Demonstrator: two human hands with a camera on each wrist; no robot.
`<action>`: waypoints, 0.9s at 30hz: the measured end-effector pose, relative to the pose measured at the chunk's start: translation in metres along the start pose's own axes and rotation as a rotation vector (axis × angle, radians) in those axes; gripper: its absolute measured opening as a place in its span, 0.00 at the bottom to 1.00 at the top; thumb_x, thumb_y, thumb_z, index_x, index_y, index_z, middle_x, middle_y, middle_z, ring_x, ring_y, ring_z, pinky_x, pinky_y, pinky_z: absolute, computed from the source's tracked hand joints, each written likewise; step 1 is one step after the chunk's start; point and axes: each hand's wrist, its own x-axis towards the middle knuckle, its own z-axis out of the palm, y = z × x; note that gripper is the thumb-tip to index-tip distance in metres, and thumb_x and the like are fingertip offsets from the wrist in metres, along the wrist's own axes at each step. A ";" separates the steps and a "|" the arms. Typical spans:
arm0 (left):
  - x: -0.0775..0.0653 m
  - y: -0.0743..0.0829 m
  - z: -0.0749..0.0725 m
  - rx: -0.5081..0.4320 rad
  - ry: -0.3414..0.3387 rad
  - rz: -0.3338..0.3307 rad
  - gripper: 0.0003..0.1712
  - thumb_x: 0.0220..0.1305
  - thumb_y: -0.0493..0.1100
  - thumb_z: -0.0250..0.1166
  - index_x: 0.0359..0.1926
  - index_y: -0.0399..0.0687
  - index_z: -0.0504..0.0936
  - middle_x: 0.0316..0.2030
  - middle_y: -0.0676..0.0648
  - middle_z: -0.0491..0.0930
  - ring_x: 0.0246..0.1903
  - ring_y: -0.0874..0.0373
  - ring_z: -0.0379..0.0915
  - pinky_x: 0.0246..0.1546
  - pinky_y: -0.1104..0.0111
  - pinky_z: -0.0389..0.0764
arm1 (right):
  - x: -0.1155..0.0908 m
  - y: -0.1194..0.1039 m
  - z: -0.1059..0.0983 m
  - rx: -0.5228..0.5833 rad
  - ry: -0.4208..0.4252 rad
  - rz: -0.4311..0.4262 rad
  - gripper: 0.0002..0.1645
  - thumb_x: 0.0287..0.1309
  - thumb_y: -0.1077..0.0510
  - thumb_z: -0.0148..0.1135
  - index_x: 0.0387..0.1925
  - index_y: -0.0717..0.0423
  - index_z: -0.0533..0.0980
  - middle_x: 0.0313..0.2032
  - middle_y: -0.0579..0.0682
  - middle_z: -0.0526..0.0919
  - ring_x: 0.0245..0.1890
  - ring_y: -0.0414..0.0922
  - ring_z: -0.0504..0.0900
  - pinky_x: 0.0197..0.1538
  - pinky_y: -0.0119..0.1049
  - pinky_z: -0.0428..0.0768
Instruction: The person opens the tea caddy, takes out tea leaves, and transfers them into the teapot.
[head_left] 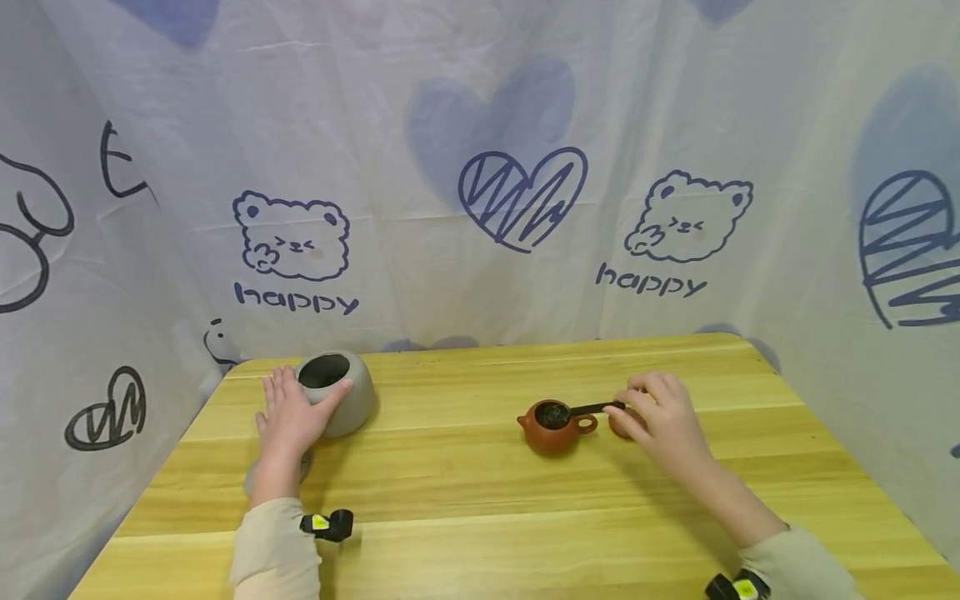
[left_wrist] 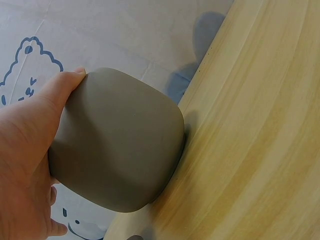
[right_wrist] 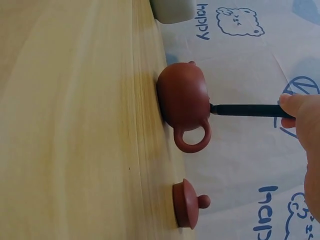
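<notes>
On the left of the table stands a round grey jar with a wide dark mouth. My left hand grips it, thumb at the near rim and fingers around the left side. Further right is a small reddish-brown clay teapot, uncovered, with dark tea leaves showing inside. My right hand pinches the black handle of a slim tea scoop. The scoop slants down into the teapot's mouth, and its tip is hidden there. Beside the teapot's handle lies its knobbed lid, partly behind my right fingers in the head view.
A grey round piece lies on the table, mostly covered by my left wrist. The wooden table ends at a white cloth backdrop with printed hearts and bears. Cloth also hangs along both sides.
</notes>
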 end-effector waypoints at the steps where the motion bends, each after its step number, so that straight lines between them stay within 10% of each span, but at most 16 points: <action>1: 0.000 0.000 0.000 -0.001 -0.001 -0.001 0.72 0.54 0.83 0.49 0.75 0.38 0.25 0.75 0.36 0.20 0.75 0.39 0.13 0.67 0.29 0.32 | 0.000 0.000 -0.001 -0.012 0.000 -0.026 0.31 0.69 0.38 0.49 0.28 0.59 0.82 0.33 0.54 0.78 0.37 0.52 0.72 0.43 0.46 0.67; 16: 0.001 0.001 0.000 0.001 0.003 -0.009 0.72 0.54 0.83 0.49 0.75 0.38 0.25 0.75 0.36 0.20 0.75 0.39 0.13 0.67 0.30 0.33 | -0.002 0.007 -0.002 -0.125 0.065 -0.267 0.28 0.72 0.43 0.49 0.29 0.58 0.83 0.32 0.54 0.81 0.36 0.53 0.77 0.40 0.46 0.73; 27: -0.001 0.002 -0.001 0.003 -0.001 -0.007 0.72 0.54 0.83 0.49 0.75 0.39 0.25 0.75 0.36 0.20 0.75 0.40 0.13 0.67 0.30 0.33 | -0.006 0.014 -0.003 -0.025 -0.013 -0.090 0.31 0.71 0.40 0.47 0.31 0.61 0.82 0.35 0.54 0.79 0.38 0.53 0.74 0.44 0.47 0.70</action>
